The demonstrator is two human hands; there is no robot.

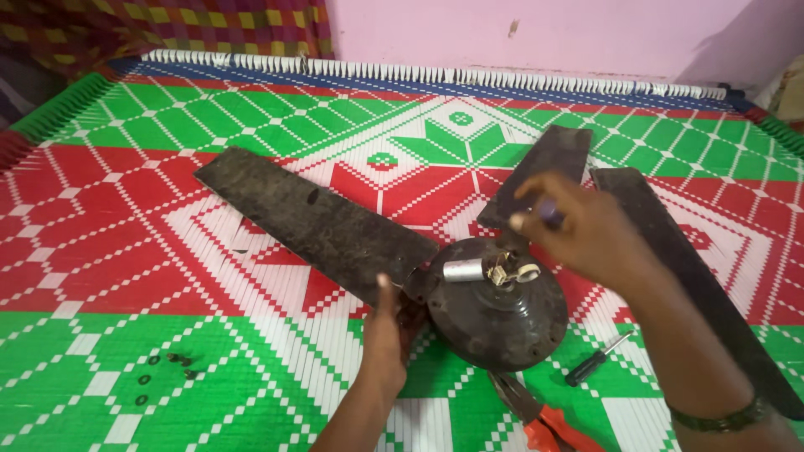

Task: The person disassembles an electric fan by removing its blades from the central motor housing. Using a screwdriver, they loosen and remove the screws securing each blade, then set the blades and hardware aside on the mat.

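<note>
A dirty dark ceiling fan lies on a woven mat. Its round motor housing carries a silver cylindrical capacitor and loose wires on top. My left hand rests against the housing's left side, where the long left blade joins it. Above the housing hovers my right hand, blurred, fingers pinched around a small purplish object that I cannot identify. A second blade points to the far right. A third blade lies along the right, partly under my forearm.
The red, green and white mat covers the floor up to a pink wall. Several small black screws and washers lie at the near left. A black-handled screwdriver and orange-handled pliers lie near the housing's front.
</note>
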